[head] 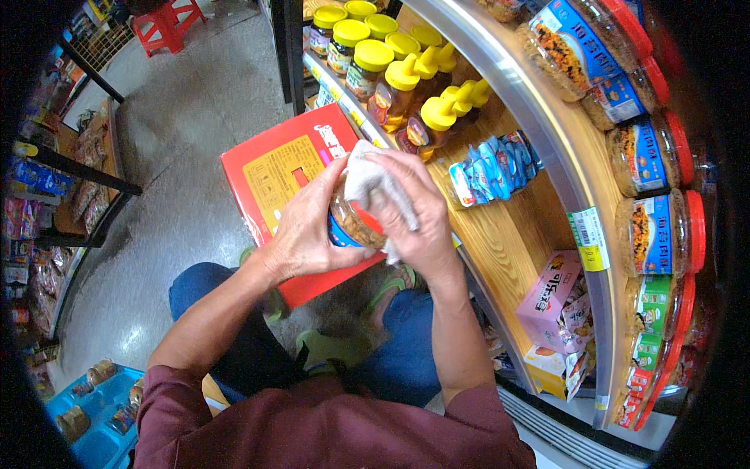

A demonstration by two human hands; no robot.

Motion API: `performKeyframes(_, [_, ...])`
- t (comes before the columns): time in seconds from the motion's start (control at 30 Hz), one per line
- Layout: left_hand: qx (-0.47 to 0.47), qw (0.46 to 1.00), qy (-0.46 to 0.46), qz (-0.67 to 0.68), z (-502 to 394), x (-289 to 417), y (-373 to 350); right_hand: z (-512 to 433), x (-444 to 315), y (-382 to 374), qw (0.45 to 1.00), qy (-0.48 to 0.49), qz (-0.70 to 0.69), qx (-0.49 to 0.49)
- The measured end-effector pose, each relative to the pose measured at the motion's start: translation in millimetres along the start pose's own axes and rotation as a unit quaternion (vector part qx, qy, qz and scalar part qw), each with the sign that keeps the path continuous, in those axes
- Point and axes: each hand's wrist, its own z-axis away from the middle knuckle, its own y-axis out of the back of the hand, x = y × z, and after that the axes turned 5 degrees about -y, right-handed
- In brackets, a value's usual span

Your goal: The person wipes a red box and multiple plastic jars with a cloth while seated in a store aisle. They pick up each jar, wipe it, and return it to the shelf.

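In front of me my left hand (pixel 307 225) grips a clear plastic jar (pixel 350 225) of brown food with a blue label and a red lid, tilted over a red cardboard box (pixel 234 158). My right hand (pixel 413 217) holds a crumpled whitish cloth (pixel 375 179) against the jar's lid end and partly hides it. The box bears a yellow printed panel and lies below my hands, beside the shelf.
A wooden shelf (pixel 498 234) at the right carries yellow-lidded jars (pixel 373 55), honey bottles (pixel 401 73), a tub of blue packets (pixel 498 167) and a pink box (pixel 551 299). Red-lidded jars (pixel 650 234) line the upper shelf. A blue tray (pixel 99 445) with jars is at lower left; a red stool (pixel 161 32) stands behind.
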Motion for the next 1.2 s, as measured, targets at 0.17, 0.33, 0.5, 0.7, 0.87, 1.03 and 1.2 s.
performKeyframes(0.17, [-0.039, 0.996, 0.006, 0.074, 4.1, 10.5, -0.7, 8.9, 8.4, 19.1, 0.96, -0.149, -0.235, -0.031])
performKeyframes(0.33, [-0.061, 0.988, -0.005, 0.14, 7.6, 20.7, 7.6, 14.2, 14.7, 21.1, 0.873, -0.256, -0.409, 0.068])
performKeyframes(0.5, [-0.005, 0.964, 0.043, 0.263, 5.6, 24.3, 6.5, 22.3, 14.4, -6.4, 0.779, -0.319, -0.505, 0.191])
performKeyframes(0.7, [0.087, 0.93, 0.131, 0.333, 2.6, 23.9, 3.2, 24.1, 7.8, -19.7, 0.893, -0.177, -0.388, 0.143])
performKeyframes(0.87, [0.182, 0.939, 0.186, 0.227, -3.8, 16.7, -9.3, 22.7, 4.5, -37.2, 0.989, 0.018, -0.067, 0.131])
performKeyframes(1.03, [0.188, 0.953, 0.197, 0.134, -12.0, 8.9, -15.1, 19.6, 9.0, -46.1, 0.976, 0.126, 0.132, 0.122])
performKeyframes(1.2, [0.175, 0.924, 0.175, 0.29, -6.8, 17.5, -11.8, 16.6, 11.2, -38.5, 0.984, 0.089, 0.015, 0.154])
